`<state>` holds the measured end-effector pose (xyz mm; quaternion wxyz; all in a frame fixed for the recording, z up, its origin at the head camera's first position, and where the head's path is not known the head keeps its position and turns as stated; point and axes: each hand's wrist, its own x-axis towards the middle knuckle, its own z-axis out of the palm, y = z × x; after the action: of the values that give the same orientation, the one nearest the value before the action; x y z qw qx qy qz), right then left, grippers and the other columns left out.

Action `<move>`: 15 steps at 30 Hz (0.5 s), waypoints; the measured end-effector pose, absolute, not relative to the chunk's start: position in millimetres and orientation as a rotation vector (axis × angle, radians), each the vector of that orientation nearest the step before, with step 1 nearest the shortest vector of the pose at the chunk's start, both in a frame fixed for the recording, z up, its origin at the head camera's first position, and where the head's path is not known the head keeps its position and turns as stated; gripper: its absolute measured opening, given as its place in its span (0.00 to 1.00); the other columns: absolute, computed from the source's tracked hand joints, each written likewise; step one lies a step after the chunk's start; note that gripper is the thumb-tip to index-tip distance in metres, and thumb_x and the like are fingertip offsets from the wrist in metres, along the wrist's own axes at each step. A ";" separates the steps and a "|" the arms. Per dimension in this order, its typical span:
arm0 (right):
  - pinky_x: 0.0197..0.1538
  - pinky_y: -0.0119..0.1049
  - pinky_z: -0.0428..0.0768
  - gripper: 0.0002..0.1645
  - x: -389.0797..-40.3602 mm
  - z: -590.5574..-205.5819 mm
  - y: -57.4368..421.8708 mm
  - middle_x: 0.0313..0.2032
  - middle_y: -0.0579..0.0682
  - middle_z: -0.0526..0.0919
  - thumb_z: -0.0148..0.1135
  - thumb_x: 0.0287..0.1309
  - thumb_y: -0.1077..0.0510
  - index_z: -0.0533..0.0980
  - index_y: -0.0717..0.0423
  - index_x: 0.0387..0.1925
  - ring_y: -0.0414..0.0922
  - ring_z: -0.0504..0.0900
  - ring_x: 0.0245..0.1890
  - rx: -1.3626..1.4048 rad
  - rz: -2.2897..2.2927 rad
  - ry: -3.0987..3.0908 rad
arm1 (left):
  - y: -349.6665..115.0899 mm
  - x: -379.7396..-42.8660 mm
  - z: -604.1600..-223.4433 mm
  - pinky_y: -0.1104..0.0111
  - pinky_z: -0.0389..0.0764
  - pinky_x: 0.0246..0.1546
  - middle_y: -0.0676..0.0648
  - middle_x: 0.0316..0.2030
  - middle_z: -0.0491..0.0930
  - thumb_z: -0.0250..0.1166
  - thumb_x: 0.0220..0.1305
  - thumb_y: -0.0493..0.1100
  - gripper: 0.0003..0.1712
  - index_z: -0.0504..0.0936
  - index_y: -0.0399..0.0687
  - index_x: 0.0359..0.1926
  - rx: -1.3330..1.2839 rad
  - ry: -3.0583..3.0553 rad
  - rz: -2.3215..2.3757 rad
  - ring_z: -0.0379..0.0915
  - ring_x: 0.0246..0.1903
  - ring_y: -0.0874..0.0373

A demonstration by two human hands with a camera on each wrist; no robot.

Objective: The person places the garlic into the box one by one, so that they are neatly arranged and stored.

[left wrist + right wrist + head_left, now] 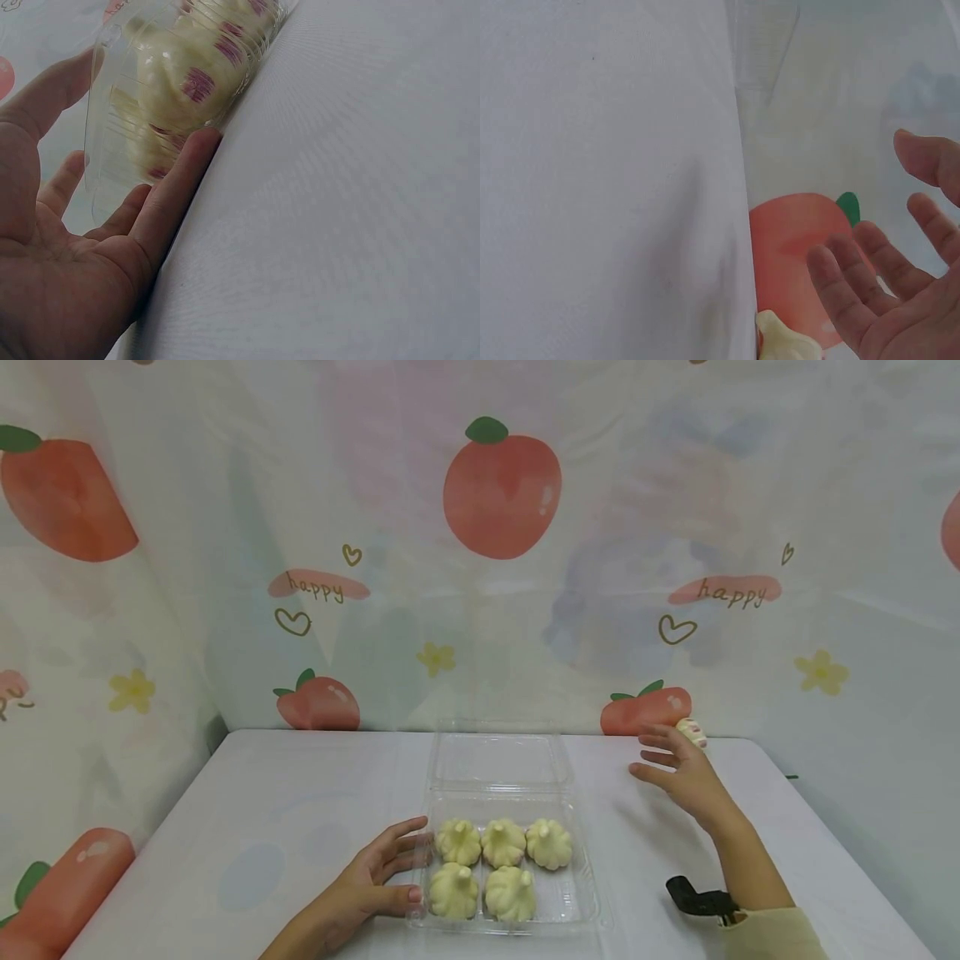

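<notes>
A clear plastic box [555, 906] with its lid raised at the back stands on the table, holding several pale garlic bulbs [510, 893] in two rows. The front row's right end has no bulb. My left hand [367, 877] lies along the box's left side with fingers extended, touching the wall; in the left wrist view the bulbs' undersides show purple patches through the plastic. Above the table's back right, my right hand [678, 772] holds nothing, its fingers spread. Just beyond it is another garlic bulb [692, 732], partly hidden by the hand and seen low in the right wrist view.
The white table [300, 827] ends at a hanging cloth [480, 627] printed with fruit, flowers and words. The box's transparent lid [498, 760] stretches toward the table's back edge. A black strap-like piece [701, 897] sits at my right wrist, beside the sleeve.
</notes>
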<state>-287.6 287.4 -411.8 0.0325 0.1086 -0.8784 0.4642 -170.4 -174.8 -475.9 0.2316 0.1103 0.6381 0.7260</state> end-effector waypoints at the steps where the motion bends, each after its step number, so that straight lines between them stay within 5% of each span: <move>1: 0.54 0.48 0.81 0.44 -287.9 -412.1 289.0 0.68 0.66 0.67 0.67 0.64 0.51 0.57 0.58 0.73 0.66 0.70 0.65 0.329 1.430 -2.698 | -174.7 -170.2 -476.0 0.52 0.82 0.50 0.38 0.76 0.52 0.69 0.62 0.36 0.49 0.53 0.57 0.78 0.301 1.753 1.996 0.58 0.70 0.44; 8: 0.50 0.30 0.79 0.46 -290.7 -419.6 299.5 0.68 0.66 0.66 0.68 0.63 0.49 0.56 0.54 0.75 0.65 0.70 0.66 0.238 1.474 -2.684 | -175.3 -169.3 -476.3 0.52 0.82 0.50 0.38 0.76 0.52 0.68 0.63 0.36 0.49 0.52 0.57 0.78 0.310 1.746 2.001 0.57 0.70 0.44; 15: 0.47 0.26 0.79 0.51 -295.6 -426.7 307.9 0.70 0.68 0.62 0.67 0.64 0.48 0.50 0.55 0.77 0.66 0.67 0.67 0.183 1.540 -2.667 | -175.4 -169.5 -475.5 0.52 0.82 0.51 0.38 0.76 0.52 0.67 0.64 0.36 0.47 0.52 0.58 0.78 0.327 1.748 1.995 0.56 0.71 0.44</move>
<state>-295.6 307.9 -426.7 0.0282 0.0593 -0.8642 0.4988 -169.5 -175.4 -475.5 0.2323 0.1191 0.6361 0.7261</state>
